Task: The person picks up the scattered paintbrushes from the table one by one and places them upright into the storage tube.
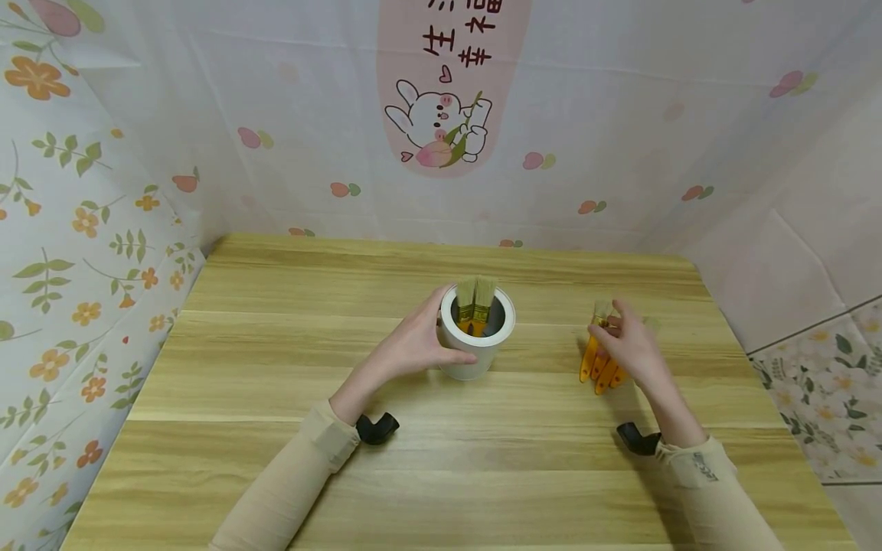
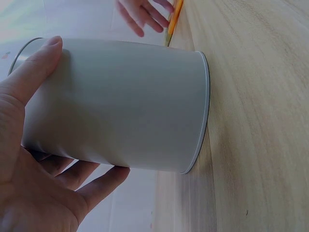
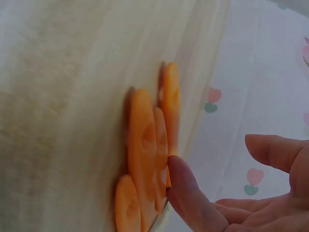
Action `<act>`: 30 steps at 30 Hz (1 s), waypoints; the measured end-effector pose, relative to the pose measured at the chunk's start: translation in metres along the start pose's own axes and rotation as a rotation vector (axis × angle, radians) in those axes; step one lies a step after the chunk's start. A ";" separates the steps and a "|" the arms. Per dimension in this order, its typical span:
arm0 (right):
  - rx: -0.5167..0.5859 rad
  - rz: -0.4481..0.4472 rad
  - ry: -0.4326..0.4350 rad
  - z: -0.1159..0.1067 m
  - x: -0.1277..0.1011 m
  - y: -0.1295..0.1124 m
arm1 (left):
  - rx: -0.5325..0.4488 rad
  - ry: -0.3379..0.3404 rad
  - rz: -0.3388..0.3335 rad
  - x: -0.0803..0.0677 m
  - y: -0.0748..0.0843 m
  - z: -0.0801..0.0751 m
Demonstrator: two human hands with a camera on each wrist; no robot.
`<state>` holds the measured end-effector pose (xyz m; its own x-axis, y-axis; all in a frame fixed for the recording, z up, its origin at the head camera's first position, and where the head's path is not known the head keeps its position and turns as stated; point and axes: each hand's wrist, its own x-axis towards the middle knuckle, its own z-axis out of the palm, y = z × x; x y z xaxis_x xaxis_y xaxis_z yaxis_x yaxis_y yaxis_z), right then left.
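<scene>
A white cup (image 1: 475, 360) stands upright mid-table with two orange-handled brushes (image 1: 475, 302) in it, bristles up. My left hand (image 1: 427, 344) grips the cup from its left side; in the left wrist view the thumb (image 2: 38, 67) and fingers (image 2: 96, 179) curl round the cup's wall (image 2: 125, 101). To the right, several orange-handled brushes (image 1: 594, 366) lie together on the table. My right hand (image 1: 630, 344) rests over them. In the right wrist view its thumb (image 3: 186, 193) touches the orange handles (image 3: 145, 159), while the other fingers (image 3: 280, 154) stay spread above them.
The wooden table (image 1: 441, 459) is walled in by patterned cloth at the back and on both sides. Bare wood lies in front of the cup and to its left.
</scene>
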<state>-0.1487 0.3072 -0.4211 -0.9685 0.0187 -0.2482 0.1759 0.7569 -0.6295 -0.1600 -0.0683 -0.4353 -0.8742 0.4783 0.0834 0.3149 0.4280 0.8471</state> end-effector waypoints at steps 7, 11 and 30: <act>-0.050 0.016 -0.034 0.001 0.004 -0.001 | -0.001 0.006 0.000 0.000 0.000 0.000; -0.104 0.008 -0.057 0.003 0.008 -0.003 | 0.000 0.009 -0.006 0.000 0.000 0.001; -0.210 -0.051 -0.014 0.016 0.024 0.001 | -0.003 0.013 0.015 0.000 0.001 0.001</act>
<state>-0.1688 0.2981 -0.4401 -0.9725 -0.0310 -0.2310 0.0848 0.8761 -0.4746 -0.1596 -0.0674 -0.4351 -0.8740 0.4749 0.1031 0.3271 0.4181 0.8475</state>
